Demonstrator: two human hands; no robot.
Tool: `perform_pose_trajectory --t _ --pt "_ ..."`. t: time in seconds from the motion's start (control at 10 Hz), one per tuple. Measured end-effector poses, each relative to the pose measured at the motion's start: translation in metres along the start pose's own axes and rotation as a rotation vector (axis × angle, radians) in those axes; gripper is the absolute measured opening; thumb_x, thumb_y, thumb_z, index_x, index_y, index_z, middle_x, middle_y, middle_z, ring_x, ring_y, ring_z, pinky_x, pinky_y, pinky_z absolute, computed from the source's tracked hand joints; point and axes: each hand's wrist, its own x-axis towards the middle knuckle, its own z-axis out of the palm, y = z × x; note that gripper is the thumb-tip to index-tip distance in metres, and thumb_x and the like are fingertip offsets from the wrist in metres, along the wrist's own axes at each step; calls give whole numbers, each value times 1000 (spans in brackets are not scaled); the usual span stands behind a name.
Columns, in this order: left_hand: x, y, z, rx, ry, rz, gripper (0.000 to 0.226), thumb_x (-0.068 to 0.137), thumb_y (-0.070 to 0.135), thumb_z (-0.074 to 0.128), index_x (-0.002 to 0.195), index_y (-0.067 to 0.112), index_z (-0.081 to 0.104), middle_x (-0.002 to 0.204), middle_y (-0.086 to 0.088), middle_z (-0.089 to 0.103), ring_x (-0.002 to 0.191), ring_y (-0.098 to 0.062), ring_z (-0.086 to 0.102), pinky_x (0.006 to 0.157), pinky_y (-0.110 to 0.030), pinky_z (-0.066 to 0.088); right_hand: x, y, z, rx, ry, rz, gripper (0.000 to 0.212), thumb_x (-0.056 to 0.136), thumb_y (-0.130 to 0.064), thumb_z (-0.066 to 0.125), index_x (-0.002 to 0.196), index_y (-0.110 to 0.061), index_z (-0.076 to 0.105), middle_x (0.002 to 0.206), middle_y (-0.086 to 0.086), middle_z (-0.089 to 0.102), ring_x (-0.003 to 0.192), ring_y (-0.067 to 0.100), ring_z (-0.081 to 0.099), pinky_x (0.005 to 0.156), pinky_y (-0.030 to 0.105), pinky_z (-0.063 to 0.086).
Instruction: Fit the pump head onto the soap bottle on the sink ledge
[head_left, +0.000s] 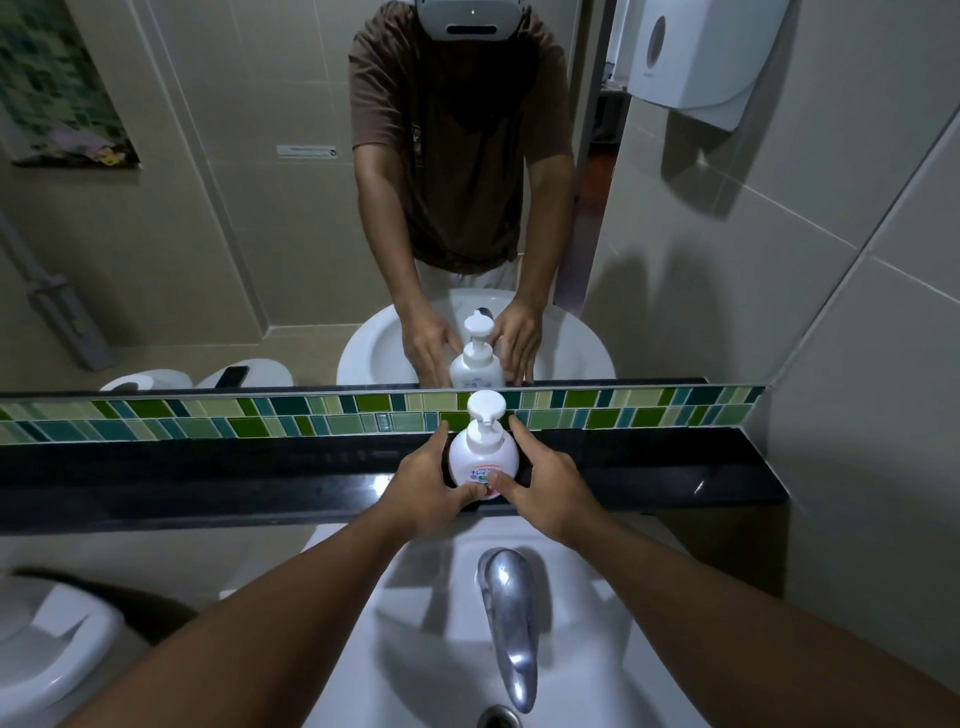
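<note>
Your thumbs cover the lower label of the soap bottle (483, 457), its print is too small to read, and the frame edge cuts off the faucet (508, 623) base and wall dispenser (696, 57) top.

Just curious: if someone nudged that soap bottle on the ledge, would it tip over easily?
Probably not: the soap bottle is squat and round-bodied on the flat ledge. Its tall pump head might catch a knock. Smooth plastic, likely slippery when wet.
</note>
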Motion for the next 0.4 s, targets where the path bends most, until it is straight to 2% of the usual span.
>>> perform_pose_trajectory --t 0.1,0.2,0.3,0.4 --pt "-4 -2 -4 58 33 51 90 75 56 81 150 21 44 140 -3 64 126 -26 60 102 -46 53 2 2 -6 -90 -39 24 89 90 -41 74 160 -18 23 165 5 32 150 23 30 120 45 30" --pt "-10 1 -12 235 9 91 79 81 62 70 148 29 44 142 -2 61 126 -26 58 105 -49 50 4 -2 -14 -406 -148 62 92 93 -62 57 161 -19 13 171 3 12 155 23 10 124 53 14" --pt "-11 3 -20 525 -15 55 93 87 74 52 160 24 24 164 -6 37 151 -32 31 121 -52 28 6 -4 -19 -618 -195 72 95 91 -72 44 160 -15 12 171 8 10 155 26 7 123 60 9" --pt "-14 9 -32 624 -68 35 99 88 77 44 163 19 13 171 -5 21 159 -28 12 125 -47 19 6 -9 -26 -675 -218 56 95 90 -72 44 159 -14 13 170 9 13 155 28 10 122 62 10"
